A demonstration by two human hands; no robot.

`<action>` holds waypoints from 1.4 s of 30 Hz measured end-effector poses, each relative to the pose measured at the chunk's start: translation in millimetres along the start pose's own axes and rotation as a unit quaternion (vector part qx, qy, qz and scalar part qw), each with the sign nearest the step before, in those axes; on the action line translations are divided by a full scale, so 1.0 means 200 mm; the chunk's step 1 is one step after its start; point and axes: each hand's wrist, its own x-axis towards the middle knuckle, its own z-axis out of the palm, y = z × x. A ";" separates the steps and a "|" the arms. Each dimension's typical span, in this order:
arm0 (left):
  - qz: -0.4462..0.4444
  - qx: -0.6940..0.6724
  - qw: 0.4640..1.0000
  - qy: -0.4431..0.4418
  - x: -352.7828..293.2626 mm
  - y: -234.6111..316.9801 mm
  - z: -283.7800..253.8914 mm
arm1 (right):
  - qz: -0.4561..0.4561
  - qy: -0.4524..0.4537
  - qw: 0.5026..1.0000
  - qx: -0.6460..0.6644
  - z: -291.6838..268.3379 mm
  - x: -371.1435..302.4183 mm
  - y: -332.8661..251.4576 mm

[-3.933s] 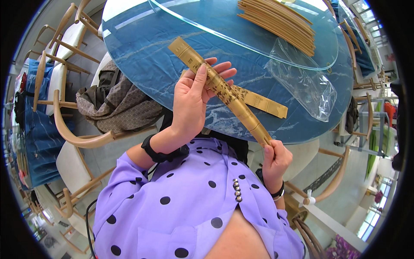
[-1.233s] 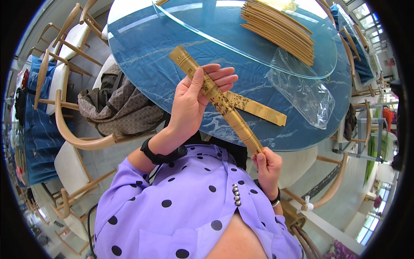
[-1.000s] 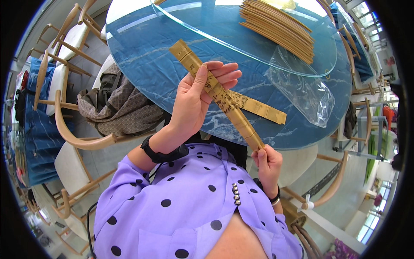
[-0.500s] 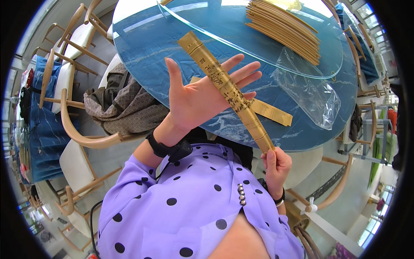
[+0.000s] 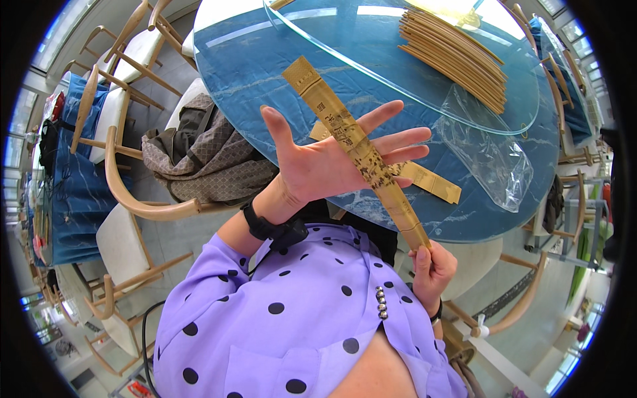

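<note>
A long, narrow gold paper chopstick sleeve point(image 5: 363, 156), printed with dark marks and a speckled pattern, slants from upper left to lower right before me. My right hand point(image 5: 434, 268) pinches its lower end between thumb and fingers. Behind the sleeve's middle, my left hand point(image 5: 312, 169) is open, palm up and fingers spread; whether the sleeve rests on the palm I cannot tell. Another gold sleeve point(image 5: 434, 184) lies on the blue table point(image 5: 232, 73), partly hidden by my left hand.
A stack of wooden chopsticks point(image 5: 454, 60) lies on the glass turntable point(image 5: 345, 56). A clear plastic bag point(image 5: 494, 159) is at the table's right side. To the left, a patterned brown bag point(image 5: 206, 152) rests on a wooden chair point(image 5: 156, 211).
The whole view has shifted, so the table and both hands appear slightly farther right and lower. The sleeve stays pinched in my right hand, across my open left one.
</note>
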 end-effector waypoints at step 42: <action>0.007 0.427 0.763 0.485 0.01 0.00 -0.04 | -0.321 -0.078 0.935 -0.131 0.03 0.20 -0.05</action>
